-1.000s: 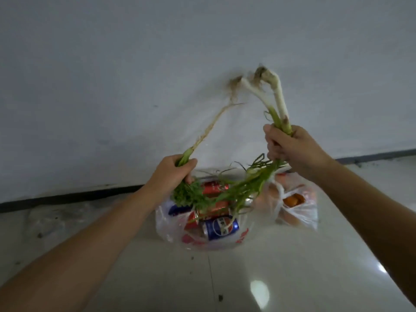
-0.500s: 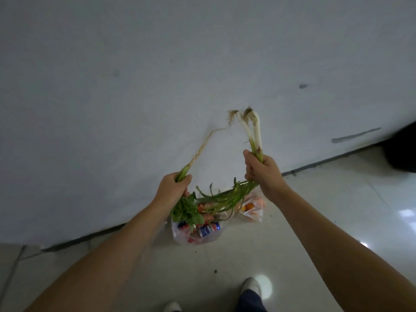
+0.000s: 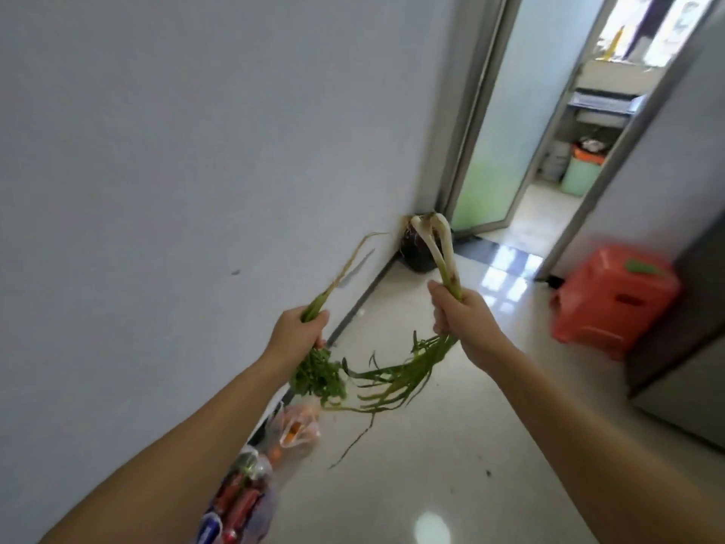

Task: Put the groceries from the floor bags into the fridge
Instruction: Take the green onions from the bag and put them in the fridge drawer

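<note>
you cannot read any text here; the cans [image 3: 235, 504] in the plastic bag [image 3: 262, 500] by your left arm show red and blue colours, but their markings are blurred past reading; the green patch [image 3: 640, 266] on top of the red stool [image 3: 612, 298] shows no legible letters; the wall [image 3: 196, 151] shows only small marks, no signs

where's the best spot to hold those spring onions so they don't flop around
Around the firm stalks just below the white bulbs, where the right hand grips the spring onions now. The green leaves hang limp under the fist, so probably come from the side and wrap both stalks together.
</note>
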`<control>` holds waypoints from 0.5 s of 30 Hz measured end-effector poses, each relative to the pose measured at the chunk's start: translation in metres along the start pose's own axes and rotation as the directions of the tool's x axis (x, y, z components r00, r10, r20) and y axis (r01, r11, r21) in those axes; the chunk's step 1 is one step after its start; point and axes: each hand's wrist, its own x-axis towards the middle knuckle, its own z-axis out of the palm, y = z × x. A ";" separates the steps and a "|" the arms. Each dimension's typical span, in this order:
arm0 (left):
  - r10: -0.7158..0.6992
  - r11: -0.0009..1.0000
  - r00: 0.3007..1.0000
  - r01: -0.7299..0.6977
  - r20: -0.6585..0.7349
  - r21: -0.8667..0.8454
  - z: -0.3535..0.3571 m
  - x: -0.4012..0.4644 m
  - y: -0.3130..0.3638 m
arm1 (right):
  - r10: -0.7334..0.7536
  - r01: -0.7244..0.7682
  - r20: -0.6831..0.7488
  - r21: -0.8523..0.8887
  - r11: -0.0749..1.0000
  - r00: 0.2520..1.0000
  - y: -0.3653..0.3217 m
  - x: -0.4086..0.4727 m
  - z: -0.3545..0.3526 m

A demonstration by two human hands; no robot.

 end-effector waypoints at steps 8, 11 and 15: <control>0.181 0.980 0.899 -0.199 0.399 0.004 0.289 -0.022 0.122 | -0.114 0.039 -0.424 -0.183 0.982 0.898 -0.015 -0.084 -0.288; 0.204 0.977 0.847 -0.207 0.491 -0.049 0.395 -0.049 0.160 | -0.110 -0.008 -0.518 -0.220 0.976 0.848 -0.018 -0.121 -0.381; 0.239 0.968 0.747 -0.230 0.620 -0.097 0.520 -0.083 0.203 | -0.119 -0.080 -0.650 -0.268 0.960 0.750 -0.017 -0.166 -0.496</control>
